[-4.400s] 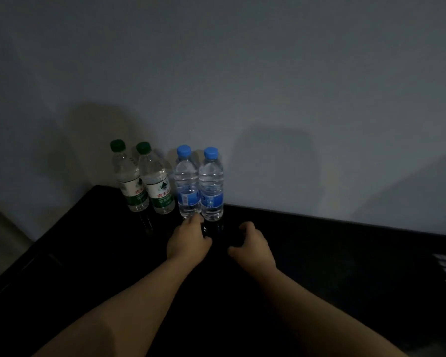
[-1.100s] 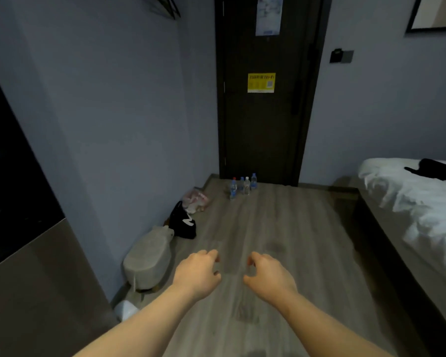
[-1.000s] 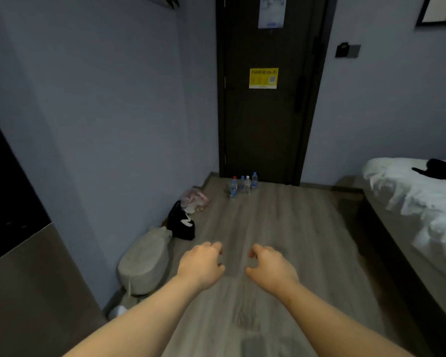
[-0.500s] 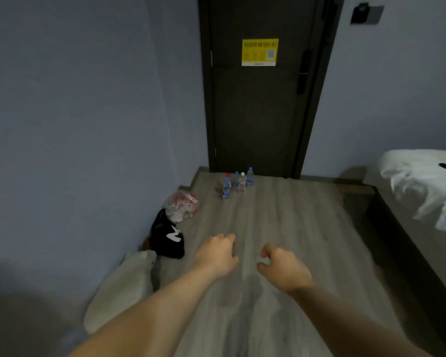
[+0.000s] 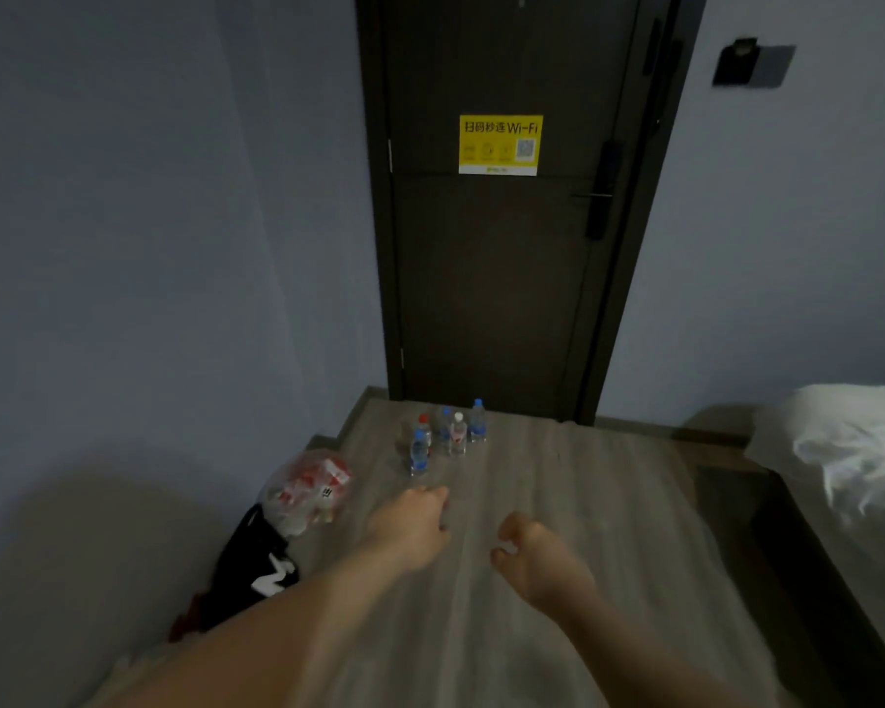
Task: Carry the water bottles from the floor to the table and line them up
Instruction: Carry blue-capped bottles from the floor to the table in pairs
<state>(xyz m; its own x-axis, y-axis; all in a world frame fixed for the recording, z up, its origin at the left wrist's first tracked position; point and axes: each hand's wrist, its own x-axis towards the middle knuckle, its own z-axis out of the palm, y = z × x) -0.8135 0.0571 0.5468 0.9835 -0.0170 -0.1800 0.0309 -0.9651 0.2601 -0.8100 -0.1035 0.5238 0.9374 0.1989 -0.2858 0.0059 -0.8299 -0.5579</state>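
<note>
Both bare arms reach out low over the grey wood-plank floor (image 5: 583, 503), and neither grip has anything in it. The left hand (image 5: 411, 528) hangs with its fingers loosely curled. The right hand (image 5: 540, 559) has thumb and fingers bent into a slack, empty claw.

Well ahead of both hands, just short of the dark brown door (image 5: 491, 278), stands a cluster of small clear plastic water bottles (image 5: 448, 434). I count five, all upright, mostly blue-capped, with one red cap and one white. The nearest blue-capped bottle (image 5: 419, 452) stands ahead of the left hand.

Left of the left hand lie a crumpled clear plastic bag with red print (image 5: 305, 490) and a black bag (image 5: 256, 569) by the wall. A bed with white bedding (image 5: 864, 462) lies far to the right of the right hand. No tabletop is in sight.

The bottles look full, so I'd expect some weight for their size. Their thin, smooth walls would probably dent under a hard squeeze. I'd wrap the fingers around the labelled middle, or hook the neck under the cap, one bottle per hand.
</note>
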